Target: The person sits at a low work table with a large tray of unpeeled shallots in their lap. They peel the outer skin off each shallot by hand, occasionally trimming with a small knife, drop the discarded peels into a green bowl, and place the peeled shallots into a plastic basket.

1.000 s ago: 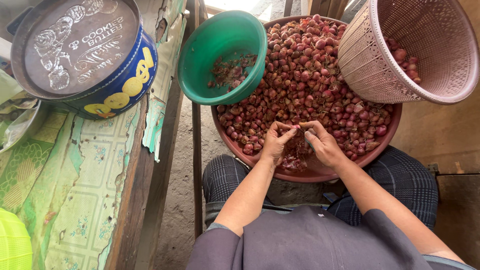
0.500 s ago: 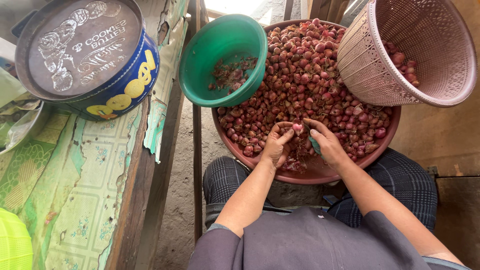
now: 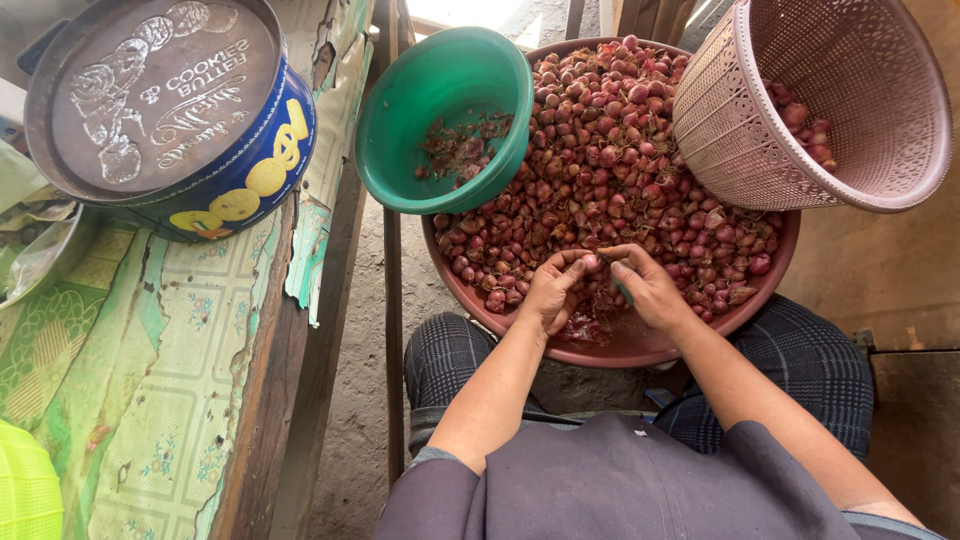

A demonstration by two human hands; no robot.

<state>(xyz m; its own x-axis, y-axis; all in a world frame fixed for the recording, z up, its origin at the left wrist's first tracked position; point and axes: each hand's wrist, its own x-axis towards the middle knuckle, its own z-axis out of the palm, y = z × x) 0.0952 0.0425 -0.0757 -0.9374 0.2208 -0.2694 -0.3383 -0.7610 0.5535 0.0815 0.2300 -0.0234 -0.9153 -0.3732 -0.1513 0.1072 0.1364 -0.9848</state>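
A wide reddish-brown basin [image 3: 640, 352] rests on my lap, heaped with small red shallots [image 3: 610, 170]. Over its near rim my left hand [image 3: 552, 290] pinches one shallot [image 3: 592, 263] between thumb and fingers. My right hand [image 3: 650, 287] meets it from the right, fingers curled around a small knife with a green handle [image 3: 622, 290], the tip against the shallot. A green plastic bowl [image 3: 400, 130] holding peelings leans on the basin's left side. A pink woven basket [image 3: 740, 130] with a few shallots inside tilts on the right side.
A round blue biscuit tin [image 3: 170, 110] with a metal lid stands on a worn green patterned table [image 3: 170, 380] to my left. A yellow-green object [image 3: 25, 490] shows at the lower left corner. Bare dirt floor [image 3: 350, 400] lies between table and knees.
Both hands stayed at the basin's near rim, working the same shallot. The fingers shifted slightly and the green knife handle came into sight in my right hand.
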